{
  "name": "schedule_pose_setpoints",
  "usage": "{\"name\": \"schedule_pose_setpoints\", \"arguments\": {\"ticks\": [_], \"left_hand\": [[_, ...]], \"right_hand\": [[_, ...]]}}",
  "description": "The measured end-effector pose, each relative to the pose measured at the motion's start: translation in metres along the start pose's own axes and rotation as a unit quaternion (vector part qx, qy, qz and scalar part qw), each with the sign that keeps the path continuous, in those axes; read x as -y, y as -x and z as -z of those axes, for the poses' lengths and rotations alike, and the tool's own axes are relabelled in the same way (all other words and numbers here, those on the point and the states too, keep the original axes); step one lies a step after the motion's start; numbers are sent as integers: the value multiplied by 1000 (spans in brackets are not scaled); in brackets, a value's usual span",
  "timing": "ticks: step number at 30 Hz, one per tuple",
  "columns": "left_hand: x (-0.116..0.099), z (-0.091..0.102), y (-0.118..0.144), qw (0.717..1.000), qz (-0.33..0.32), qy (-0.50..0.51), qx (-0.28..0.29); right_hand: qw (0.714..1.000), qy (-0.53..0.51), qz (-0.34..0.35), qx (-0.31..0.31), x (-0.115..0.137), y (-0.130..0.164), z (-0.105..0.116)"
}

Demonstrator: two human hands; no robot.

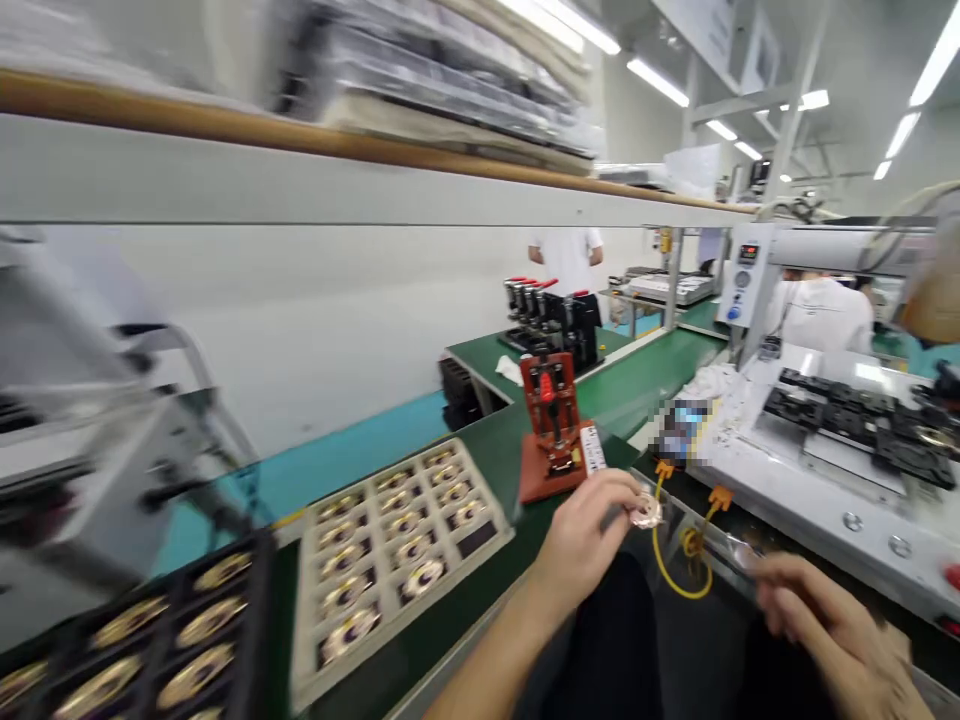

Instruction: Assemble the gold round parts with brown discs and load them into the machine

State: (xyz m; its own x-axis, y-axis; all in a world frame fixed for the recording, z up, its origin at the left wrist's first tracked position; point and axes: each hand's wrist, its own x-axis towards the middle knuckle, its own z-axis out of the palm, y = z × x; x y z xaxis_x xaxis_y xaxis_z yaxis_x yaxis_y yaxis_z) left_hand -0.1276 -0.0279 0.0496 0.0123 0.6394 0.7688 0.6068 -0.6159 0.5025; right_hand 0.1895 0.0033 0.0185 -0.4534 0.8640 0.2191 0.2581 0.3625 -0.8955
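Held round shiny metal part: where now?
Head view, right of centre: the round metal part is in the fingertips of the left hand, beside the thin yellow cable and right of the red clamp fixture.

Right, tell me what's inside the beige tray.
The beige tray holds round gold-coloured parts in three columns; one corner pocket shows only a dark surface. What lies beneath the parts is covered and can't be seen.

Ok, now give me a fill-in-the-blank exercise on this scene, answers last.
The person's ____ hand holds a shiny round part.
The looped cable is ____.
The worktop under the pale tray is ____.
The handle on the clamp fixture is ____.

Missing words: left; yellow; green; red.
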Motion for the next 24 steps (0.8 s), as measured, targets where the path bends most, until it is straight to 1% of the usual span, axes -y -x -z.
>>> {"name": "schedule_pose_setpoints", "arguments": {"ticks": [2,4,7,10,14,17,19,21,23,24], "left_hand": [[-9,-30,-15,993,-102,31,45],[-12,-52,-29,983,-160,40,78],[-13,-73,-45,974,-198,50,95],[-14,-90,-55,968,-221,63,101],[-18,-120,-65,959,-235,95,126],[-22,-147,-84,960,-214,105,148],[-24,-168,-109,965,-182,101,162],[-26,-194,-145,964,-159,99,189],[-30,-227,-186,955,-145,82,245],[-32,-247,-206,947,-137,61,286]], "right_hand": [[997,-58,41,6,17,-22,-6],[996,-60,72,5,30,-41,-6],[997,-24,76,-9,42,-54,5],[997,-6,75,-25,42,-50,19],[997,14,48,-60,32,-43,40],[993,40,22,-112,19,-38,67],[983,71,14,-171,9,-33,93],[965,105,7,-242,1,-25,123],[944,140,2,-298,-1,-16,150],[936,156,2,-316,-1,-12,161]]}}
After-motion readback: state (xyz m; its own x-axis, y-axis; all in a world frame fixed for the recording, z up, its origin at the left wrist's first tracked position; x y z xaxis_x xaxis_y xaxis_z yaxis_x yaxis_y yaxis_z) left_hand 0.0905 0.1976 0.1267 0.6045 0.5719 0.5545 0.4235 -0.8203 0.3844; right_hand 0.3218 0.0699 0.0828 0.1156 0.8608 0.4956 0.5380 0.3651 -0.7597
